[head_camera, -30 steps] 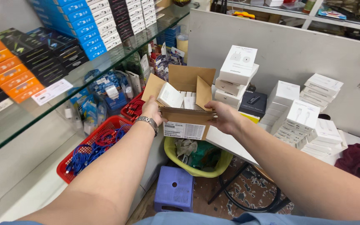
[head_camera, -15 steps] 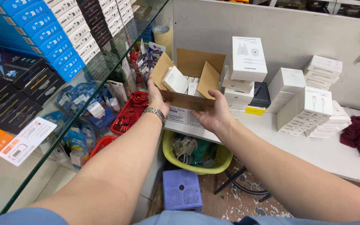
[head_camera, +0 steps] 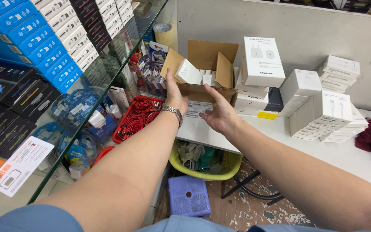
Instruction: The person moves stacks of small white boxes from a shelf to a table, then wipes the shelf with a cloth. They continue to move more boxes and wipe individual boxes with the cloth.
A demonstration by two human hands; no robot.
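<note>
Closest to me, on the floor under the counter, sits a purple plastic stool point(head_camera: 190, 200), and just behind it a yellow-green basin point(head_camera: 226, 168) stuffed with crumpled wrapping. Above them both arms stretch out to an open cardboard box point(head_camera: 205, 71) perched at the front edge of the white table point(head_camera: 323, 157). The left hand point(head_camera: 174, 95), a metal watch on its wrist, grasps the box's left wall with the thumb up along the flap. The right hand point(head_camera: 220, 114) lies open-palmed under the front bottom edge, fingers spread, propping rather than gripping.

The box looks partly off the table, so if that right palm slips it could tip forward and spill its small white cartons point(head_camera: 188, 71) into the basin. A raised flap sits close to the tall white charger box point(head_camera: 262, 61), which is balanced on a stack; a nudge could topple it. Further left, the red basket of cables point(head_camera: 136, 118) and the glass shelf point(head_camera: 108, 86) stand near the left elbow's path.
</note>
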